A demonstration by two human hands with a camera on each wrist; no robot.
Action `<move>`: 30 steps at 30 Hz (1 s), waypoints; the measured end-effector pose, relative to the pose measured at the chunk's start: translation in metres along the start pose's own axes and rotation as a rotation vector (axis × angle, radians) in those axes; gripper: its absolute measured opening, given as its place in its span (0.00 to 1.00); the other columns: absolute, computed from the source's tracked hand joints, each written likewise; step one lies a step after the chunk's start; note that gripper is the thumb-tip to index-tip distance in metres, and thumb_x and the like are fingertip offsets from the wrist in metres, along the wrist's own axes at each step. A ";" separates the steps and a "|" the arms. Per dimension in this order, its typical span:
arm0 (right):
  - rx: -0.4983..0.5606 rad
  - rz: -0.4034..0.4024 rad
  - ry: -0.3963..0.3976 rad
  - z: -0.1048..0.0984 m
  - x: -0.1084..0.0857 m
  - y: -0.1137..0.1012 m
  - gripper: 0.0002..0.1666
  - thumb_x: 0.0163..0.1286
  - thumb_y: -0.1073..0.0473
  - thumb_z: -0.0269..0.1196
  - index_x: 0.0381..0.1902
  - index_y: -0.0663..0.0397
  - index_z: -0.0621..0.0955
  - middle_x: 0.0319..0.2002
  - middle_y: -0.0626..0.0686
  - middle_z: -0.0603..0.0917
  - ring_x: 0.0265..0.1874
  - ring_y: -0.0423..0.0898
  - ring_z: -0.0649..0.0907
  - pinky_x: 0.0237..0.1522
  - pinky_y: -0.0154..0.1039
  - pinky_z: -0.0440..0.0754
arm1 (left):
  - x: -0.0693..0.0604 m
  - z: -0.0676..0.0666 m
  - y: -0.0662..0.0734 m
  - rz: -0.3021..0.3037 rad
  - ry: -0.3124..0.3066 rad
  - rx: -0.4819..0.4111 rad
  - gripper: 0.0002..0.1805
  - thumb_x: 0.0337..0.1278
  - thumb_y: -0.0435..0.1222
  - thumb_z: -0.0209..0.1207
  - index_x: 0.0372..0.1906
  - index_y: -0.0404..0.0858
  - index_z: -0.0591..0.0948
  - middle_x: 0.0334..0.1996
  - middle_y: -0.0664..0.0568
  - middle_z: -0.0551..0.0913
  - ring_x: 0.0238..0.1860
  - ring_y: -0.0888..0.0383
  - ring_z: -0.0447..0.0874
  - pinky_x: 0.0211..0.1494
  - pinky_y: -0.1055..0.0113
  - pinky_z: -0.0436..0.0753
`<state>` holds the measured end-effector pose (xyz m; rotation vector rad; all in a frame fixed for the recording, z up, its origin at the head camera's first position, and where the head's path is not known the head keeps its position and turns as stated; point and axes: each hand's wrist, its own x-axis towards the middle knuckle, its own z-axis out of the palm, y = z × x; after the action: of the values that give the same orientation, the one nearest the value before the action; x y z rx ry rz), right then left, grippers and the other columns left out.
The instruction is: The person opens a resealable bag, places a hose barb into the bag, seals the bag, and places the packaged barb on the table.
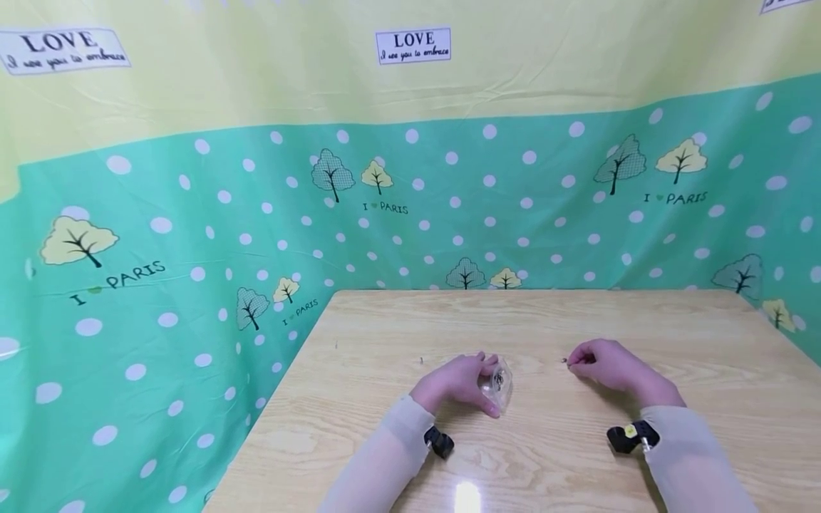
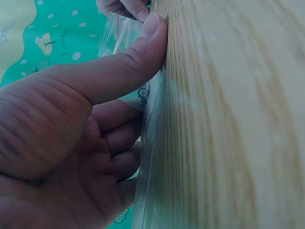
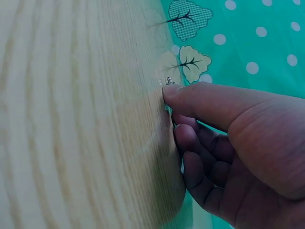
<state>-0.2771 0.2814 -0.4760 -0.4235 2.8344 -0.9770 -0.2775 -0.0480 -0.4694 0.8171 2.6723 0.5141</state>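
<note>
My left hand (image 1: 458,382) grips a clear plastic zip bag (image 1: 503,392) between thumb and fingers, low over the table. Through the film show a few small dark metal pieces (image 2: 142,95), too small to tell exactly. Off to the right, my right hand (image 1: 603,363) pinches a small screw-like metal piece (image 3: 169,80) between thumb and forefinger, at the table surface. Its other fingers are curled in the right wrist view. Left of the bag lies a similar small metal piece (image 1: 421,360), apart from both hands.
The wooden table (image 1: 513,470) has another tiny thin piece (image 1: 336,345) on its left side. A green and yellow printed curtain (image 1: 372,249) hangs behind the table and along its left. Both wrists wear black camera mounts (image 1: 440,442).
</note>
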 end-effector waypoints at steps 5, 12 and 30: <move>-0.004 -0.011 -0.008 -0.003 -0.001 -0.001 0.05 0.73 0.60 0.70 0.42 0.55 0.88 0.38 0.48 0.86 0.38 0.47 0.80 0.44 0.46 0.80 | 0.001 -0.002 0.000 -0.002 -0.002 -0.006 0.54 0.45 0.51 0.84 0.80 0.46 0.72 0.83 0.59 0.63 0.84 0.48 0.57 0.84 0.56 0.59; 0.005 -0.010 -0.028 -0.006 -0.004 -0.006 0.07 0.74 0.58 0.70 0.44 0.56 0.88 0.40 0.49 0.86 0.39 0.47 0.79 0.44 0.45 0.80 | 0.002 -0.002 0.000 0.000 -0.009 -0.006 0.55 0.45 0.52 0.84 0.81 0.47 0.71 0.83 0.59 0.63 0.84 0.48 0.56 0.84 0.55 0.59; 0.079 -0.084 -0.118 0.012 0.003 -0.036 0.05 0.74 0.58 0.70 0.42 0.53 0.87 0.35 0.47 0.84 0.35 0.46 0.78 0.39 0.41 0.78 | -0.001 -0.002 0.000 -0.006 -0.014 -0.024 0.54 0.45 0.51 0.83 0.80 0.46 0.72 0.82 0.61 0.63 0.84 0.51 0.54 0.85 0.57 0.57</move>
<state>-0.2700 0.2462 -0.4629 -0.5757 2.6823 -1.0388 -0.2777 -0.0489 -0.4679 0.8031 2.6500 0.5362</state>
